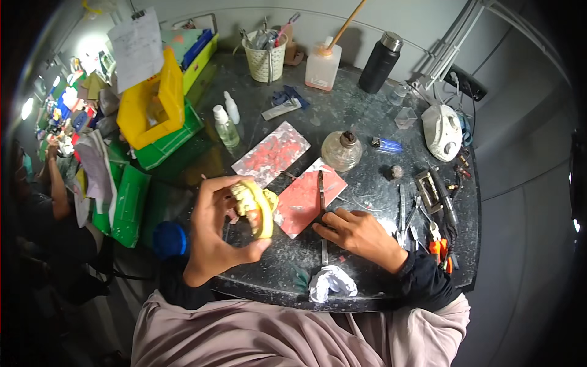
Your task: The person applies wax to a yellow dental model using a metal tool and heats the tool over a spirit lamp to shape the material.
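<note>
My left hand [217, 232] holds up a yellow plaster dental cast [266, 214], pinched between thumb and fingers, with some pink on its inner side. My right hand [361, 237] has its fingers bent and closed at the middle of a slim metal wax knife [321, 192]. The knife's far end lies over a pink wax sheet [299, 205], its near end pointing at the table's front edge. Close to that edge sits a white, arch-shaped dental cast [332, 283]. Behind the wax sheet stands a glass spirit burner [342, 151].
A pink-smeared slab [271, 154] lies beyond my left hand. Pliers [435, 241] and metal tools are at the right. Farther back stand a black bottle [380, 63], a tool cup [265, 58] and a spray bottle [225, 126]. Yellow [153, 104] and green bins [130, 205] are left; another person's arm [58, 183] shows beyond.
</note>
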`<state>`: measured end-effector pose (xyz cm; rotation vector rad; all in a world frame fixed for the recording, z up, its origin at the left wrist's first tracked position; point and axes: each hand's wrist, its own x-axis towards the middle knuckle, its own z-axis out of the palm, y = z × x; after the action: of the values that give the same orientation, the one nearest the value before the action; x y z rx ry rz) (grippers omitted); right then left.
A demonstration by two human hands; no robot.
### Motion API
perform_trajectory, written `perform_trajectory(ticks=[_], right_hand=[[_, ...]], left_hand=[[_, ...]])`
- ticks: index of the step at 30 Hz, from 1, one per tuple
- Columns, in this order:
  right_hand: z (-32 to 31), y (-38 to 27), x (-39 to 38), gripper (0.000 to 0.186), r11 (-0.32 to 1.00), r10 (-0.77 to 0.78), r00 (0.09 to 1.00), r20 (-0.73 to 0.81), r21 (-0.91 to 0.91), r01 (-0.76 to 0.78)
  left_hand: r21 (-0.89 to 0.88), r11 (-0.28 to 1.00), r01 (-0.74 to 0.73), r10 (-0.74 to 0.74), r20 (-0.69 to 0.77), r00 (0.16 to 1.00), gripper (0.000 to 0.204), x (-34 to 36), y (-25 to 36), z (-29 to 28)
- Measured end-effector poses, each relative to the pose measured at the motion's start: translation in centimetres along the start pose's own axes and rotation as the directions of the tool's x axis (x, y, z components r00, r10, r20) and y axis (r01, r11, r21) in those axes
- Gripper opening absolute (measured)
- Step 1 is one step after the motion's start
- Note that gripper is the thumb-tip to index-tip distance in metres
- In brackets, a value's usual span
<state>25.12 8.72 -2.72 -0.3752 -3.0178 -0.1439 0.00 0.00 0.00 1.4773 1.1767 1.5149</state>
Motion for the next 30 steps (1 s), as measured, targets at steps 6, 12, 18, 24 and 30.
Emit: perform_trajectory(ticks=[6, 12, 18, 24, 30], right_hand=[[0.3, 1.0, 0.3, 0.026, 0.975, -0.157, 0.987, -0.031, -0.165, 0.150], [0.7, 3.1, -2.3, 0.030, 0.956, 0.267, 0.795, -0.544, 0.256, -0.146], [1.2, 3.7, 1.0, 0.023, 0.158, 0.987, -0.043, -0.152, 0.935, 0.317], [2.3, 3.9, 2.4, 0.021, 0.070, 0.996, -0.063, -0.060, 0.981, 0.180], [3.2, 3.5, 3.3, 0.020, 0.150, 0.988, -0.050, -0.143, 0.975, 0.167]], left_hand=[[-0.037, 0.994, -0.099, 0.100, 0.011, 0.995, 0.078, 1.1, 0.5, 1.2], [-0.024, 0.985, -0.168, 0.168, -0.026, 0.985, 0.077, 3.3, 0.0, 2.1], [0.205, 0.963, -0.177, 0.210, -0.151, 0.966, 0.070, 4.3, -2.9, 2.4], [0.304, 0.953, 0.013, 0.016, -0.091, 0.996, 0.071, 4.0, -3.0, 1.2], [-0.054, 0.997, 0.055, -0.056, -0.017, 0.998, 0.076, 3.9, -3.4, 1.2]])
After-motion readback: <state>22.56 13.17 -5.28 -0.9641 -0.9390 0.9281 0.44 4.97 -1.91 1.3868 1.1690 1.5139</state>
